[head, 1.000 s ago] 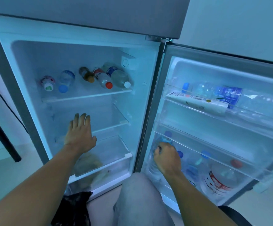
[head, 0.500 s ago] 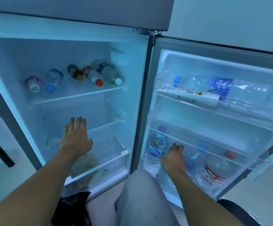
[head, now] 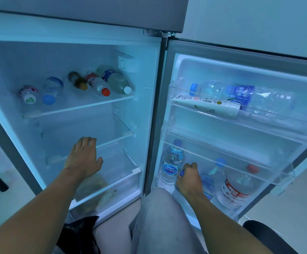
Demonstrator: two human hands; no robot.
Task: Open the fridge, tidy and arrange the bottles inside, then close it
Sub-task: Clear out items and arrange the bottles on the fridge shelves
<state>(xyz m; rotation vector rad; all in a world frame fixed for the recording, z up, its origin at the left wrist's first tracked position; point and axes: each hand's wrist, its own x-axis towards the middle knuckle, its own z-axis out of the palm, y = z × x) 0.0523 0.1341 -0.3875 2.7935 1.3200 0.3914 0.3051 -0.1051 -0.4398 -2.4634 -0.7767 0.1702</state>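
The fridge door (head: pixel 259 57) stands open to the right. Several bottles lie on the top shelf (head: pixel 79 108), among them one with a red cap (head: pixel 98 86) and one with a white cap (head: pixel 117 80). In the lowest door rack a water bottle (head: pixel 172 165) stands upright at the left. My right hand (head: pixel 190 178) is closed around the blue cap of a second bottle beside it. A large red-labelled bottle (head: pixel 236 191) stands further right. My left hand (head: pixel 84 157) rests flat, fingers apart, on the lower glass shelf.
The upper door rack (head: pixel 249 121) holds a white tube (head: pixel 205 106) and a lying water bottle (head: pixel 227 92). A crisper drawer (head: pixel 112 182) sits under my left hand. A black bag (head: pixel 79 233) lies on the floor. My knee is between the arms.
My right hand let go of the upright water bottle, moved right to the neighbouring bottle and closed on its cap. My left hand has hardly moved.
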